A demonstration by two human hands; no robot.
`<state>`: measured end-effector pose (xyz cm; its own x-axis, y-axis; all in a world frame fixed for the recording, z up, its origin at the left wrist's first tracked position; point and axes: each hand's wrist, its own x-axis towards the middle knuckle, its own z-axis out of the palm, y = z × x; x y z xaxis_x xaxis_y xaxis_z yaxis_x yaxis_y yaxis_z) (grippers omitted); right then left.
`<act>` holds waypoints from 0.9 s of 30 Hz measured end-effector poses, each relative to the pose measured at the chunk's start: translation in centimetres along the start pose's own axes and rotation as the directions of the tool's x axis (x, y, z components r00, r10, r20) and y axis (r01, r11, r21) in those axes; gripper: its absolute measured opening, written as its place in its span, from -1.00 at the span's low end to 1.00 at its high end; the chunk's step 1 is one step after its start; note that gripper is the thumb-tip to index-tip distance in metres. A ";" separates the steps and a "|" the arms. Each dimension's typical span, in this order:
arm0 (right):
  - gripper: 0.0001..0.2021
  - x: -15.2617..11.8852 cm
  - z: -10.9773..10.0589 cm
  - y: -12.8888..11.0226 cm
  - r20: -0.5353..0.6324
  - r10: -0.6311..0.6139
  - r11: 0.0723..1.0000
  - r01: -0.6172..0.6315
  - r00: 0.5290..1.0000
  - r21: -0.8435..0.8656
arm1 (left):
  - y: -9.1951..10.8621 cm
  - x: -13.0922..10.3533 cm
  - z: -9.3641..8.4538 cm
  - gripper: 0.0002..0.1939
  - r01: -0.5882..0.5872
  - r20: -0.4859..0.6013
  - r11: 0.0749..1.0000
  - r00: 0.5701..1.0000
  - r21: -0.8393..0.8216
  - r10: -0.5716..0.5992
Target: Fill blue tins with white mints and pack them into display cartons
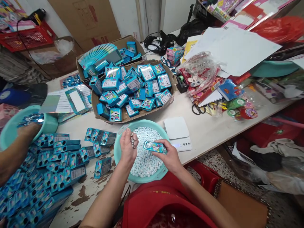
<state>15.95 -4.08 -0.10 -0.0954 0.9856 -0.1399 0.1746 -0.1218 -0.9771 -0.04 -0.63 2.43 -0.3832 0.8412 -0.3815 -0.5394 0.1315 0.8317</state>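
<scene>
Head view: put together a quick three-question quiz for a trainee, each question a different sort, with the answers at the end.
1. What does the camera wearer's right hand hold over the green basin?
2. True or false: in the picture, the white scale stands to the right of the basin.
3. What is in the wearer's left hand? A) scissors, B) white pellets, C) a roll of tape.

Key:
1. A small blue box.
2. True.
3. B.
</scene>
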 end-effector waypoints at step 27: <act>-0.51 7.7 -7.9 8.8 -0.528 0.015 1.000 -0.016 0.849 0.003 | -0.6 16.7 5.5 -0.65 -0.027 0.058 0.511 0.997 0.859 -0.044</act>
<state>24.47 3.41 -8.50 0.4391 0.8971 -0.0489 0.1733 -0.1380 -0.9752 -1.99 16.26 -2.26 -0.3150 0.8634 -0.3941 0.3792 0.4952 0.7816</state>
